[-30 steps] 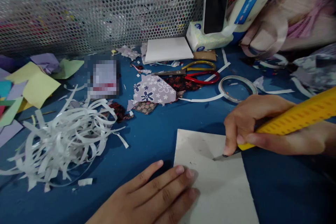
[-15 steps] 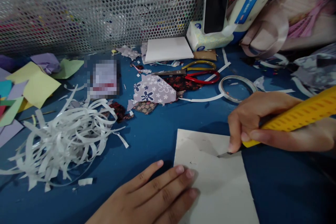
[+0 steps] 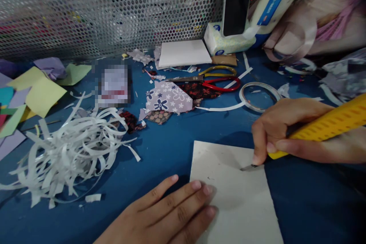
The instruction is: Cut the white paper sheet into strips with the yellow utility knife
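A pale rectangular board [image 3: 240, 202] lies on the blue table at the lower middle. My left hand [image 3: 171, 209] rests palm down with its fingers spread, the fingertips over the board's left edge. In my right hand [image 3: 280, 133] is a yellow utility knife [image 3: 328, 124], gripped between thumb and fingers. Its thin blade points left, with the tip at or just over the upper part of the board; whether it touches is unclear. A small dark mark shows on the board near my left fingertips.
Red-and-yellow-handled scissors [image 3: 220, 78], patterned scraps [image 3: 168, 97] and a tape roll [image 3: 260, 97] lie beyond the board. Curled white strips [image 3: 77, 152] are heaped at left, near coloured papers [image 3: 42, 91]. A perforated metal panel [image 3: 114, 15] stands behind. Another person's arm is at upper right.
My right hand and the knife have shifted slightly to the right, the blade tip with them. My left hand looks almost unmoved on the board.
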A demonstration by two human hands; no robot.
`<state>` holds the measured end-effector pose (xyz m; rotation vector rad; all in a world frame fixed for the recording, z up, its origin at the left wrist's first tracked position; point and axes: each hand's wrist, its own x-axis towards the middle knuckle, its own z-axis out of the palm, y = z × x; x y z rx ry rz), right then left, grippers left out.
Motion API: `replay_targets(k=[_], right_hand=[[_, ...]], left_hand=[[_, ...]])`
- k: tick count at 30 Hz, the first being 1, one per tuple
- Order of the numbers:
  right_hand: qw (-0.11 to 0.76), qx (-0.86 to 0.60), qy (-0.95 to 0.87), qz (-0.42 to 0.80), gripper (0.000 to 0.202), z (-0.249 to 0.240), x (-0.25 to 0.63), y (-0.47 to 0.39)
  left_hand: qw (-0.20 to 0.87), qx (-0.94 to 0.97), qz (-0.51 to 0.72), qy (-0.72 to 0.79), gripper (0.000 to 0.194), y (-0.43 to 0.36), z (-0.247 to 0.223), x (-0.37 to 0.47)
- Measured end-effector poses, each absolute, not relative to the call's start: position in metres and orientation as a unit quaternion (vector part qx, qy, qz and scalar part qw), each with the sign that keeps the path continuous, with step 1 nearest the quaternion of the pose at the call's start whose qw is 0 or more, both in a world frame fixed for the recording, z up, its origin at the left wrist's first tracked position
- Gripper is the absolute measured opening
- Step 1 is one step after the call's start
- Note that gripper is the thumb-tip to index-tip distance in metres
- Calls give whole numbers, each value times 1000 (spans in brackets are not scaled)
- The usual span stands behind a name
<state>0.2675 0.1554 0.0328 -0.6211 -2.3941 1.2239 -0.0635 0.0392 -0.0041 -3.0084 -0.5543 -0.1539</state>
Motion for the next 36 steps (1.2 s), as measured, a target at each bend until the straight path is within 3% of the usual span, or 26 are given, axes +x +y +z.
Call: replay_targets(k=[12, 22, 27, 36], right_hand=[[199, -226, -845, 443, 38, 33, 267, 155], [256, -207, -798, 505, 34, 22, 263, 152], [272, -220, -766, 540, 29, 16, 263, 148], [395, -274, -649, 590, 42, 8, 246, 144]], left_hand=[[3, -975, -87, -205, 42, 38, -1, -61], [-5, -980, -20, -197, 50, 36, 8, -63], [-65, -972, -29, -224, 55, 34, 12, -60], [-105, -968, -31, -227, 53, 30, 15, -59]])
